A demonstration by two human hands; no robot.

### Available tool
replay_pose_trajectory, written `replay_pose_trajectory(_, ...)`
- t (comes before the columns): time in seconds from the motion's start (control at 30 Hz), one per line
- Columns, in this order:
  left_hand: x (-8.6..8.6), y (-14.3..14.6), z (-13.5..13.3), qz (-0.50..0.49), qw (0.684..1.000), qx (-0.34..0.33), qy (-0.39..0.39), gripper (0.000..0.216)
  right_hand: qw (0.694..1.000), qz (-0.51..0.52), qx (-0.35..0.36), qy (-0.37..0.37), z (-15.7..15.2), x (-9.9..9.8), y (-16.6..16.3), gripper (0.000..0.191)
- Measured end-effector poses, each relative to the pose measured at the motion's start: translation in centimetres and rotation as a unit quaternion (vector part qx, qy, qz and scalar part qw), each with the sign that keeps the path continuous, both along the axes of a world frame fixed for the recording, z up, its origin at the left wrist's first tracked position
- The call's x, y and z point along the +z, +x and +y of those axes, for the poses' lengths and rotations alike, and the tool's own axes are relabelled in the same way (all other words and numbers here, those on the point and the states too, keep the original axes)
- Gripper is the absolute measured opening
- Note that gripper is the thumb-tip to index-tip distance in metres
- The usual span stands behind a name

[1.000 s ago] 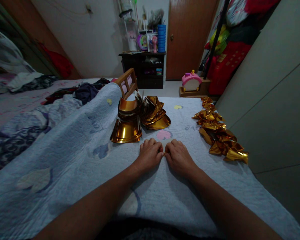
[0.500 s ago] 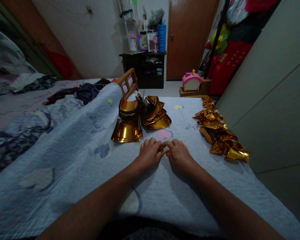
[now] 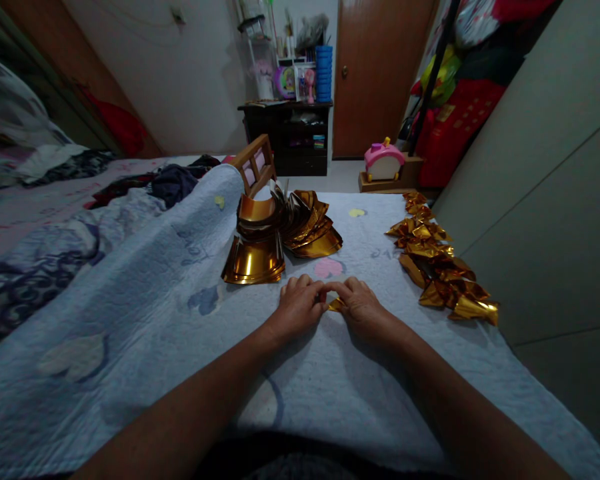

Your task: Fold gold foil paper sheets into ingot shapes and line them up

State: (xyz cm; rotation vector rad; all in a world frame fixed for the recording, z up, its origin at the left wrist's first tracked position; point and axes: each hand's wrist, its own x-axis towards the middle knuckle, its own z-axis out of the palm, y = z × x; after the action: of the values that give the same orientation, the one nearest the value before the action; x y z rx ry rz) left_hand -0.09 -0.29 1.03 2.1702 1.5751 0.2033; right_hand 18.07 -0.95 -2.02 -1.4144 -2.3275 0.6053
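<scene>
A small piece of gold foil paper (image 3: 336, 305) shows between my two hands, low over the quilt. My left hand (image 3: 301, 300) is closed with its fingertips at the left end of the foil. From the other side my right hand (image 3: 363, 307) grips the same foil, thumb and fingers pressed together, and most of the foil is hidden under the hands. Beyond them lies a stack of curved, shiny gold foil sheets (image 3: 255, 261). To the right runs a row of folded, crumpled gold foil pieces (image 3: 437, 277).
A pale blue quilt (image 3: 180, 347) covers the surface beneath my hands. Bunched clothes (image 3: 173, 185) lie on the left. Behind are a wooden chair back (image 3: 260, 163), a pink toy case (image 3: 384, 163) and a dark cabinet (image 3: 285, 143). A pale cabinet panel (image 3: 550, 220) borders the right.
My right hand has turned slightly and shifted a little to the right. More of the gold foil shows between the hands. The stack and the row stay where they were.
</scene>
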Motion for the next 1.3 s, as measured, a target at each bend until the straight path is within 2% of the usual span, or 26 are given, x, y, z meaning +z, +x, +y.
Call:
replay_pose_trajectory(0.27, -0.4, -0.2, 0.0, -0.009, 1.000, -0.002, 0.007, 0.013, 1.000, 0.008, 0.011, -0.014, 0.0, 0.3, 0.3, 0.057)
replay_pose_trajectory(0.37, -0.7, -0.3, 0.0, -0.011, 1.000, -0.005, 0.015, 0.007, 0.998, 0.061, 0.004, -0.024, 0.2, 0.6, 0.8, 0.056)
replay_pose_trajectory(0.5, -0.8, -0.4, 0.0, -0.023, 0.999, -0.019, 0.026, 0.005, 0.989, 0.132, -0.038, -0.052, 0.6, 1.1, 1.5, 0.044)
replay_pose_trajectory(0.57, -0.8, -0.5, 0.1, -0.031, 0.999, -0.026, 0.032, 0.006, 0.991, 0.108, -0.076, -0.030, 0.8, 1.3, 1.7, 0.033)
replay_pose_trajectory(0.67, -0.7, -0.5, 0.1, -0.041, 0.998, -0.036, 0.037, 0.007, 0.993, -0.002, -0.118, 0.019, 0.9, 1.5, 1.9, 0.009)
replay_pose_trajectory(0.8, -0.8, -0.5, 0.1, -0.044, 0.997, -0.049, 0.039, 0.008, 0.986, -0.119, -0.116, 0.031, 0.6, 1.7, 1.9, 0.023)
replay_pose_trajectory(1.07, -1.0, -0.2, 0.2, -0.061, 0.995, -0.058, 0.049, 0.010, 0.980, -0.130, -0.145, 0.032, 0.2, 1.7, 0.8, 0.012)
replay_pose_trajectory(1.3, -1.0, 0.0, 0.4, -0.073, 0.994, -0.056, 0.053, 0.010, 0.976, -0.109, -0.185, 0.029, 0.3, 1.2, 0.4, 0.013)
